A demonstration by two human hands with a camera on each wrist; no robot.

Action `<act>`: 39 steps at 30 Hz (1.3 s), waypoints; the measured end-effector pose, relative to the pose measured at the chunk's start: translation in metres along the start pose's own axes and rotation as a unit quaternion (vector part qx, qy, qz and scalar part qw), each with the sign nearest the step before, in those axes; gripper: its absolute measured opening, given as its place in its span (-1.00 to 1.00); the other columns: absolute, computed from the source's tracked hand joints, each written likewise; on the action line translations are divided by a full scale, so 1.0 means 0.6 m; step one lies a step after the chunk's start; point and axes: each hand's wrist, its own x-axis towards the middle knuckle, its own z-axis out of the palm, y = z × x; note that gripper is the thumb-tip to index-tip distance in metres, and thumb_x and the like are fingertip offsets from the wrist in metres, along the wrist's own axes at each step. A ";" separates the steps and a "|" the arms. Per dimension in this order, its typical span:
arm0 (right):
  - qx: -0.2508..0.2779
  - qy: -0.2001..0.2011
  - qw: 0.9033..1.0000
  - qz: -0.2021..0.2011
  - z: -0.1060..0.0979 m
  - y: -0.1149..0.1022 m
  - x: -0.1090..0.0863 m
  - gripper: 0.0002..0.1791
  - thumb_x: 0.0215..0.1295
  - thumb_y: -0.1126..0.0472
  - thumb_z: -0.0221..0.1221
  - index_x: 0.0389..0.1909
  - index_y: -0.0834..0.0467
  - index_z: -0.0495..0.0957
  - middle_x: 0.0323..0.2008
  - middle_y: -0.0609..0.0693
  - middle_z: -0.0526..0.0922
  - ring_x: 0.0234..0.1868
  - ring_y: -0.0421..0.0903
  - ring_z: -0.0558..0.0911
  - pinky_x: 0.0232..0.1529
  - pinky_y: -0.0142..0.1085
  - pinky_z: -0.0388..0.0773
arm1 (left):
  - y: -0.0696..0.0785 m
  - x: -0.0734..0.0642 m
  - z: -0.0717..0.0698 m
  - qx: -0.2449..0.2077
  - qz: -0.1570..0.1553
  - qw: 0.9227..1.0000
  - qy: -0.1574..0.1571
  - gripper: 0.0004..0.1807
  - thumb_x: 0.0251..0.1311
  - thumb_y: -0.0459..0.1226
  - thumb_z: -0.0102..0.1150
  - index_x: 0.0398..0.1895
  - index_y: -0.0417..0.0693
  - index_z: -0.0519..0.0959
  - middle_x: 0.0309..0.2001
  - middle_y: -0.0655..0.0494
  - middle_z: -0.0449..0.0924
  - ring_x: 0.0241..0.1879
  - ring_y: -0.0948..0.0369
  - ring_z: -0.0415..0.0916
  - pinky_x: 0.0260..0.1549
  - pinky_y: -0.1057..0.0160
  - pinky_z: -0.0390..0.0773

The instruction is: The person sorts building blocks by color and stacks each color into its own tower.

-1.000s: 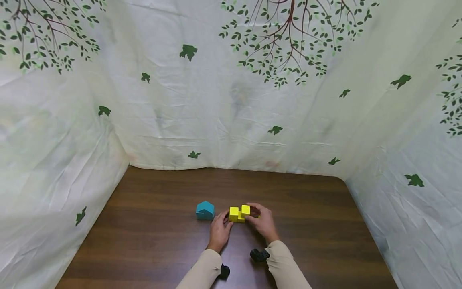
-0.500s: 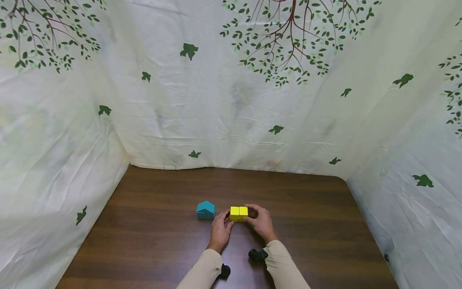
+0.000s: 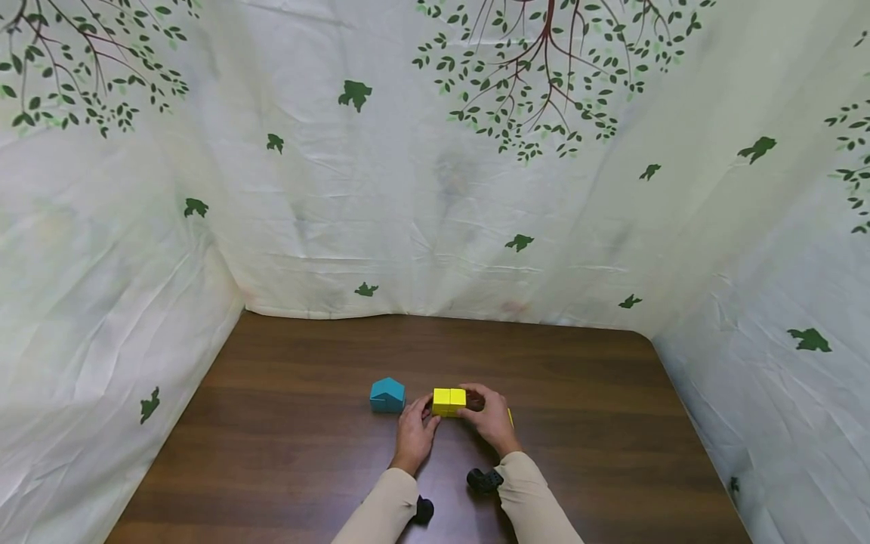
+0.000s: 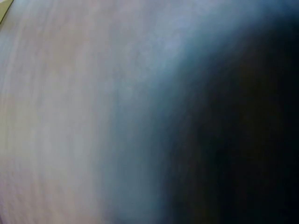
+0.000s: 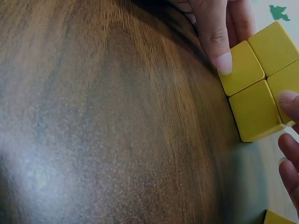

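Observation:
Several yellow cube blocks (image 3: 449, 403) stand together as a small two-high, two-wide stack, their faces seen in the right wrist view (image 5: 254, 112). My left hand (image 3: 413, 437) holds the lower left cube (image 5: 245, 65), its thumb on the near face and fingers behind. From the other side, my right hand (image 3: 492, 421) pinches the upper right cube (image 5: 280, 79) between thumb and fingers. In the head view another yellow piece (image 3: 511, 418) shows only as a sliver beyond the right hand; its corner also appears in the right wrist view. The left wrist view is mostly blurred.
A blue house-shaped pair of blocks (image 3: 387, 396) stands just left of the left hand. Everything rests on a dark brown wooden table (image 3: 306, 453). White cloth (image 3: 435, 189) printed with leaves and branches hangs behind and along both sides.
The right hand has moved slightly left and lowered the upper right cube, which now sits level and flush beside the upper left one. The left hand has stayed in place.

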 end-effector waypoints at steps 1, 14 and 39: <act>-0.001 0.000 1.000 0.000 0.000 0.000 0.000 -0.54 0.04 0.41 0.38 0.03 0.24 0.59 -0.13 0.17 0.66 -0.15 0.07 0.66 -0.11 -0.07 0.60 | 0.000 0.000 0.000 0.001 0.000 1.000 0.000 -0.53 0.16 -0.39 0.28 0.17 -0.29 0.48 0.09 -0.14 0.55 -0.01 -0.01 0.48 -0.01 0.04 0.51; 0.008 0.016 1.000 0.011 -0.008 0.001 -0.006 -0.48 0.01 0.41 0.41 0.06 0.20 0.58 -0.05 0.13 0.65 -0.02 0.11 0.60 0.01 0.03 0.52 | 0.000 -0.001 -0.001 -0.004 0.003 1.000 0.002 -0.53 0.16 -0.40 0.29 0.16 -0.29 0.48 0.09 -0.15 0.54 0.00 -0.03 0.47 0.02 0.01 0.49; -0.007 0.151 0.983 0.107 -0.051 0.049 -0.060 -0.45 -0.03 0.37 0.44 0.06 0.32 0.55 -0.01 0.24 0.58 0.03 0.15 0.53 0.10 0.04 0.43 | 0.004 -0.001 -0.003 -0.005 0.000 1.000 0.001 -0.54 0.15 -0.41 0.29 0.15 -0.28 0.49 0.06 -0.12 0.56 -0.05 0.01 0.49 -0.04 0.03 0.51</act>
